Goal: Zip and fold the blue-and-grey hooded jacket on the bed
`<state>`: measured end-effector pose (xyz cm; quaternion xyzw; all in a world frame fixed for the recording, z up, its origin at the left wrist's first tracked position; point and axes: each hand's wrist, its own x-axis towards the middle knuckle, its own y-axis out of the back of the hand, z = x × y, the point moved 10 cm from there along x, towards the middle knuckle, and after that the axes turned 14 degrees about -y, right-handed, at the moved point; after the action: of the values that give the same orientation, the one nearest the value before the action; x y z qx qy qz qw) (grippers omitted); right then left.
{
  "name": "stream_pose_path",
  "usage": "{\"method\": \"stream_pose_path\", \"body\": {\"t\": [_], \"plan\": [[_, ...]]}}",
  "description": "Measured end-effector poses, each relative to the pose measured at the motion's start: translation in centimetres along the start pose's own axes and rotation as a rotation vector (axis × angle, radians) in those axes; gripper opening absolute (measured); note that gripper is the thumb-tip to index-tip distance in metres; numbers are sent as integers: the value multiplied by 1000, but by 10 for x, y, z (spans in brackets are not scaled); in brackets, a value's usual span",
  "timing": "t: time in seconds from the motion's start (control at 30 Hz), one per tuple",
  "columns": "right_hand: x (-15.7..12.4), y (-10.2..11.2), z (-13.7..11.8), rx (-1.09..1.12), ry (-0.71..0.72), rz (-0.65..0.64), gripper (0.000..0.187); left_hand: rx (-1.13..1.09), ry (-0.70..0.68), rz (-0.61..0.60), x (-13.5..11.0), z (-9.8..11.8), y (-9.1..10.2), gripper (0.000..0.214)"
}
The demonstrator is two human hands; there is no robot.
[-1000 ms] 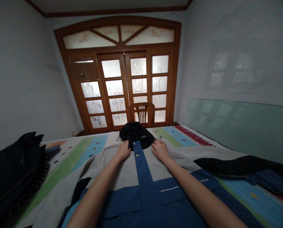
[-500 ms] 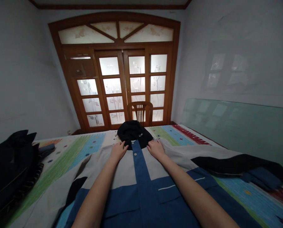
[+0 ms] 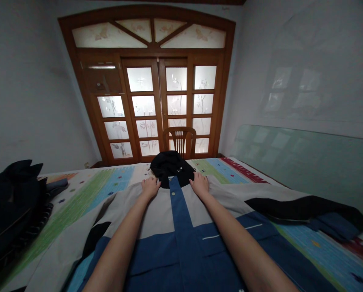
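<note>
A grey and blue jacket (image 3: 163, 221) lies spread front-up on the bed, its black hood (image 3: 170, 165) at the far end and a blue button strip down the middle. My left hand (image 3: 150, 187) rests on the grey shoulder left of the strip, fingers curled at the collar edge. My right hand (image 3: 199, 185) lies on the shoulder right of the strip, fingers bent against the hood's base. One black and blue sleeve (image 3: 309, 209) stretches out to the right.
A striped colourful bedsheet (image 3: 86, 190) covers the bed. Dark clothes (image 3: 13, 202) are piled at the left edge. A wooden chair (image 3: 179, 140) stands beyond the bed before wooden glazed doors (image 3: 151, 109). A glass panel (image 3: 306, 162) leans on the right wall.
Both hands slid a little farther up the jacket toward the hood, and the view tilted slightly upward. The jacket lies much as before.
</note>
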<state>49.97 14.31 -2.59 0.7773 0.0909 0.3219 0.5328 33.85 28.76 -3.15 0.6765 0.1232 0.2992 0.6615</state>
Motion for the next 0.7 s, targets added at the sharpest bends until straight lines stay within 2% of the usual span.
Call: {"method": "stream_pose_path", "body": {"t": [0.07,0.13,0.27,0.5,0.6,0.7], "plan": [[4,-4,5,20,-26,-23,32,-5,-5,-19,3,5,0,28],[6,-5,6,34,-22,-44,21,-14,-1,-20,3,8,2,26],[5,1,5,36,3,-53,7,-40,98,11,-4,-1,9,26],[5,6,10,10,-80,-11,21,-114,324,27,-9,-32,4,32],[6,5,15,-2,-120,2,27,-100,402,31,-16,-52,8,31],[6,7,16,-10,-120,14,31,-64,377,62,-26,-65,20,29]]}}
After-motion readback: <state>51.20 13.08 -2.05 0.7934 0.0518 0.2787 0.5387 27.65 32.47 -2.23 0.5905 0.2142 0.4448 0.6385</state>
